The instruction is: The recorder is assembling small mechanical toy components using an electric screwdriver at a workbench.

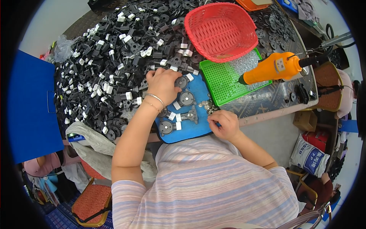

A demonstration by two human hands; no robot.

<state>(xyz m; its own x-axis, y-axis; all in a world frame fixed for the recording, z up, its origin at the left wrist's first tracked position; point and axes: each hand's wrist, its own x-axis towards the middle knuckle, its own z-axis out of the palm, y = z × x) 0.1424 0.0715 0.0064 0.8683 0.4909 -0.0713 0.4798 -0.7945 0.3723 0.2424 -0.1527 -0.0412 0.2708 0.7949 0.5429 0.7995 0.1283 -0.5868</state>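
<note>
My left hand (163, 87) is closed over the blue mat (198, 131), its fingers on a black wheel-shaped part (180, 82) with a white end. Just below that hand lies another round black part (187, 99) with a metal center. Nearer to me on the mat are a black bracket part (189, 115) and a further round part (166, 127), each beside white pieces. My right hand (225, 124) is pinched at the mat's right edge, beside a small cluster of shiny metal pieces (206, 104). What its fingertips hold, if anything, is hidden.
Black parts with white ends (110, 65) are heaped across the left and far table. A red basket (221, 32) overlaps a green tray (219, 82) of small shiny pieces. An orange power screwdriver (272, 68) hangs over the tray. Grey cloth (87, 139) drapes at the left.
</note>
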